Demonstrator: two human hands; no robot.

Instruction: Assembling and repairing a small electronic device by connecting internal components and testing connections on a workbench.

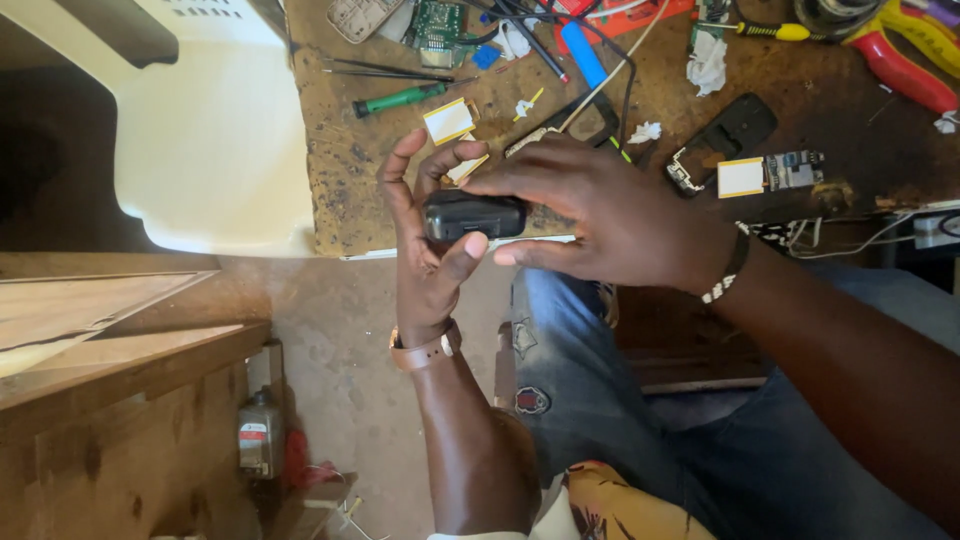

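**Small dark device pinched between both hands**

The left hand [428, 262] cradled the small black device [474, 215] from below, thumb bracing its near edge, while the right hand [610, 215] closed over its top, steadying it above the cluttered worktop [850, 170], near the green screwdriver [398, 99]

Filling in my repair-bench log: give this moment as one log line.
left hand: grips small black device | right hand: fingers on device | workbench: green screwdriver, circuit board

The small dark device [473, 215] looks like smooth, slightly glossy plastic, the workbench [380, 170] is rough, stained, scuffed wood, the chair [215, 130] is matt cream plastic, the screwdriver [398, 99] has a green plastic handle, and the trousers [600, 390] are blue denim cloth.
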